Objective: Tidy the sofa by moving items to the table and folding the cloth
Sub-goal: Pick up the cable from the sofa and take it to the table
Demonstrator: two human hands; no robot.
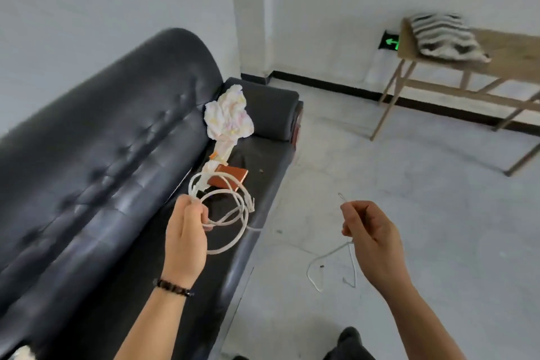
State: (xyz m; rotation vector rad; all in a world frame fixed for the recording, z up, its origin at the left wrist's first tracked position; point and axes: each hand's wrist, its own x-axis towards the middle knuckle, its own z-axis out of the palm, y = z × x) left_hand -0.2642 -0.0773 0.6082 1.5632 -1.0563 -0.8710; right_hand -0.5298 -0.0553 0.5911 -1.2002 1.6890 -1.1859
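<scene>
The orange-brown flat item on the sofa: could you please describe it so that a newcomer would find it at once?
Start at the black sofa along the left wall and follow its seat toward the far armrest. Just below the crumpled white cloth lies the thin orange-brown booklet, flat on the seat, partly behind the white cable coiled in the left hand. It is the only rigid, rectangular, warm-coloured thing there.

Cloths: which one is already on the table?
The striped cloth, lying on the wooden table by the wall. The crumpled white cloth is on the sofa, against the backrest beside the armrest.
</scene>
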